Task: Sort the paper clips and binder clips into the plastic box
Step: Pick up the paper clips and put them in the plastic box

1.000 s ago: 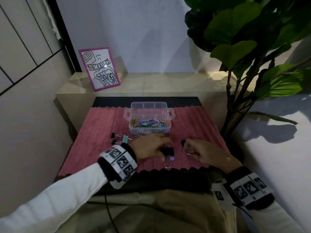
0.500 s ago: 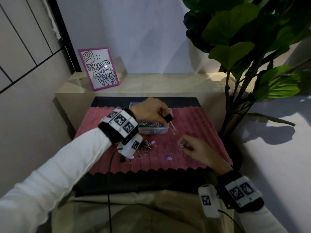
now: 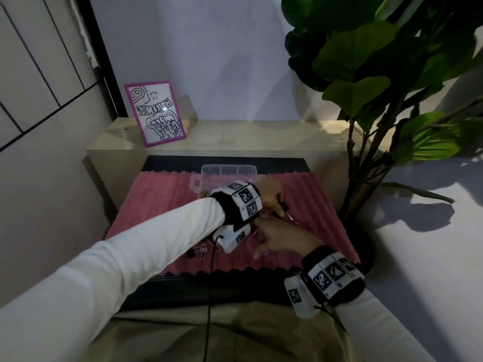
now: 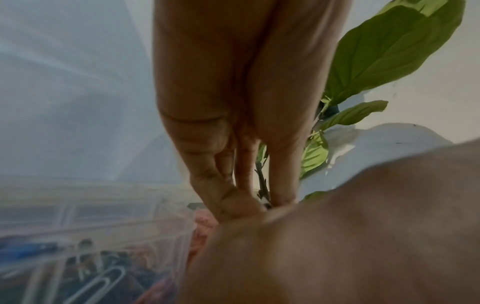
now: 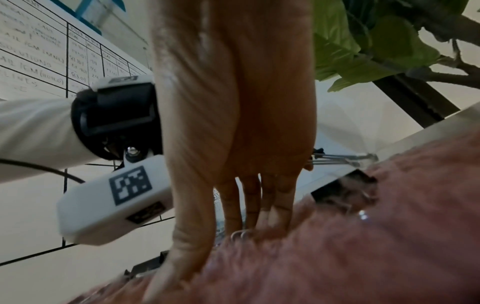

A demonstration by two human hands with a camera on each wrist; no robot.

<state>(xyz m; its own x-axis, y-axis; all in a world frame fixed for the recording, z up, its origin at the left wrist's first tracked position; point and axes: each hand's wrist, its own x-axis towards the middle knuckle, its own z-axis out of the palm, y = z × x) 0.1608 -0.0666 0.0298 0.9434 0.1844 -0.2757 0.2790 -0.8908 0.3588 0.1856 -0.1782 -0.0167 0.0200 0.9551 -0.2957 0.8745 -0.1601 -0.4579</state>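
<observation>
The clear plastic box point(image 3: 227, 167) stands at the back of the pink ribbed mat point(image 3: 162, 205), half hidden by my left wrist; coloured paper clips point(image 4: 98, 281) lie inside it. My left hand point(image 3: 281, 207) hovers off the box's near right corner and pinches a black binder clip point(image 3: 283, 206) whose wire handles point(image 5: 345, 159) stick out. Below it, my right hand point(image 3: 261, 239) reaches left under the left wrist with straight fingers point(image 5: 275, 218), their tips resting on the mat at a small wire clip point(image 5: 241, 234). Small pink and black binder clips point(image 3: 201, 250) lie near the mat's front left.
A black binder clip point(image 5: 342, 189) lies on the mat to the right of my right hand. A potted plant's stem point(image 3: 366, 178) rises just past the mat's right edge. A pink-framed picture point(image 3: 154, 113) leans on the beige ledge point(image 3: 235, 137) behind the box.
My left hand has come away from above the box, right and nearer, still pinching the black binder clip. My right hand has slid left beneath the left wrist and laid its fingers on the mat.
</observation>
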